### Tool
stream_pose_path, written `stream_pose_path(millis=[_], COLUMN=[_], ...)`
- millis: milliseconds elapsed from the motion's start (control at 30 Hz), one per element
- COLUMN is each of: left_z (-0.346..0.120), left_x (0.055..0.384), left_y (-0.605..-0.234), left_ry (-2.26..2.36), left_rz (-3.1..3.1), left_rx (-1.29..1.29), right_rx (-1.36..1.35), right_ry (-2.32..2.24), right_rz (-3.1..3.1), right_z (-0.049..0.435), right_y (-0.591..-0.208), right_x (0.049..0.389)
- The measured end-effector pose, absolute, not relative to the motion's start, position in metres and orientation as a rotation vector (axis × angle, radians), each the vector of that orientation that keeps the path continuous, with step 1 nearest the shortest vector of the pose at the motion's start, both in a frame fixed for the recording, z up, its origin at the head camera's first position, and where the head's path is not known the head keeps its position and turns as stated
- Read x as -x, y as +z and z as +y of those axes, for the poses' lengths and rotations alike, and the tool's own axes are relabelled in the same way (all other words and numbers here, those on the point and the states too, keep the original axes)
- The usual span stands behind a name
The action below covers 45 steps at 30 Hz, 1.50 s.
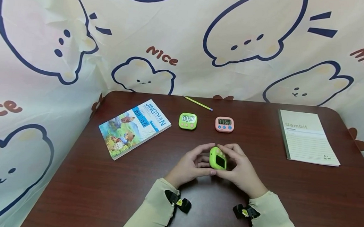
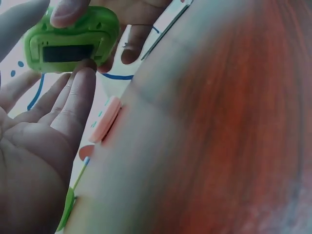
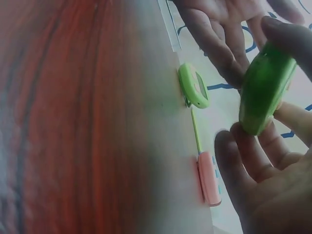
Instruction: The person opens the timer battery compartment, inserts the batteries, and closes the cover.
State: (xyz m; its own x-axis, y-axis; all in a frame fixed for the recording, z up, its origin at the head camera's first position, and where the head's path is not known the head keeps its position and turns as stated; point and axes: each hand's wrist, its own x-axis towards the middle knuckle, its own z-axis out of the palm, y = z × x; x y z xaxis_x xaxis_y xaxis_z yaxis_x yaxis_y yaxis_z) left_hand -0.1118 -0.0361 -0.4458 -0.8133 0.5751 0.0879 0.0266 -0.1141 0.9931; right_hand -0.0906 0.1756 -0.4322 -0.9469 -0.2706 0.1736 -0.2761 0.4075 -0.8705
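A green digital timer (image 1: 218, 158) is held up between both hands over the table, a dark rectangle on the face turned toward me. My left hand (image 1: 194, 164) pinches its left side with thumb and fingertips. From the right, my right hand (image 1: 240, 167) grips it the same way. The left wrist view shows the dark rectangle framed in the green case (image 2: 68, 52); the right wrist view catches the timer's edge (image 3: 265, 90). Beyond the hands stand another green timer (image 1: 187, 121), reading 00 50, and a pink timer (image 1: 224, 124), reading 00 29.
A picture-covered book (image 1: 134, 128) lies at the left of the brown table (image 1: 102, 192). On the right is a lined notepad (image 1: 308, 138) marked Gambit. One pencil (image 1: 198, 103) lies near the back edge, where a printed curtain (image 1: 193, 31) hangs.
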Motion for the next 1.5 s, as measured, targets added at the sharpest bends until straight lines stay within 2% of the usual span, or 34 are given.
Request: stream_pose_path(millis=[367, 700, 1267, 1500], left_z=[-0.042, -0.046, -0.046, -0.048], left_x=[0.115, 0.118, 0.119, 0.119], left_y=[-0.452, -0.456, -0.454, -0.454], left_ry=[2.093, 2.184, 2.275, 2.159], left_rz=[1.693, 1.566, 1.683, 1.774], left_rx=[-0.566, -0.521, -0.370, -0.388], right_rx=[-0.526, -0.456, -0.160, -0.252], right_ry=[1.474, 1.583, 2.025, 2.075], right_rz=[-2.642, -2.573, -2.309, -2.394], right_z=[0.175, 0.188, 0.186, 0.186], right_y=[-0.426, -0.429, -0.433, -0.432], right_x=[0.091, 0.095, 0.094, 0.093])
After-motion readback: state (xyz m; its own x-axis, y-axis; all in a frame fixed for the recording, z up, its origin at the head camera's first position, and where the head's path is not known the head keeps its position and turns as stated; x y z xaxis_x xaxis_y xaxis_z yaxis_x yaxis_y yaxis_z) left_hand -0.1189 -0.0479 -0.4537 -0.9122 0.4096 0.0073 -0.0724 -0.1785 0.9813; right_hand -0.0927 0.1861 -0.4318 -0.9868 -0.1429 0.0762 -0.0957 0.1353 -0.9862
